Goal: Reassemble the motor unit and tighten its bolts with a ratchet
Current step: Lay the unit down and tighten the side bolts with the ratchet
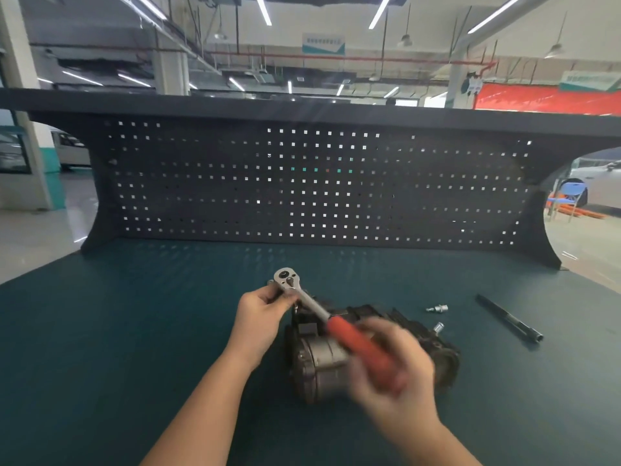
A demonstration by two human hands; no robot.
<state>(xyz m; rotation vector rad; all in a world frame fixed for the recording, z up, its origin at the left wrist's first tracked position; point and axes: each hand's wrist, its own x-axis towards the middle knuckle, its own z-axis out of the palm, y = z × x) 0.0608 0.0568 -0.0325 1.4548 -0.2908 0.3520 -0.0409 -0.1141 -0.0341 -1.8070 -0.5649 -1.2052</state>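
The right hand, blurred, grips the ratchet by its red handle while the left hand pinches its head over the motor unit on the surface, evidently bolt-tightening; next, seat the drive squarely before swinging.

One head-worn view, looking forward and down over the table. It sits close above, facing the pegboard behind the table.

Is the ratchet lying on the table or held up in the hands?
Held up. The right hand grips the red handle of the ratchet; the left hand holds near its head, above the motor unit.
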